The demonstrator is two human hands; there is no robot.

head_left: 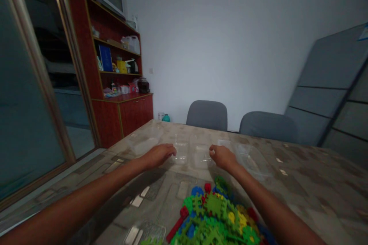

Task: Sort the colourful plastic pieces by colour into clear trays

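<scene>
Both my arms reach forward over a patterned table [301, 183]. My left hand [158, 154] rests knuckles up, fingertips touching a clear plastic container [180, 151]. My right hand [222, 157] has its fingers curled at the edge of a second clear container [201, 156]. More clear containers lie to the far left [142, 141] and to the right [248, 157]. A heap of coloured interlocking plastic pieces [217, 214], green, blue, red and yellow, lies close to me between my forearms.
Two grey chairs [207, 115] [268, 126] stand at the table's far side. A red wooden cabinet [119, 72] with cluttered shelves stands at the left wall beside a glass sliding door [28, 95]. Grey panels [333, 92] lean at the right.
</scene>
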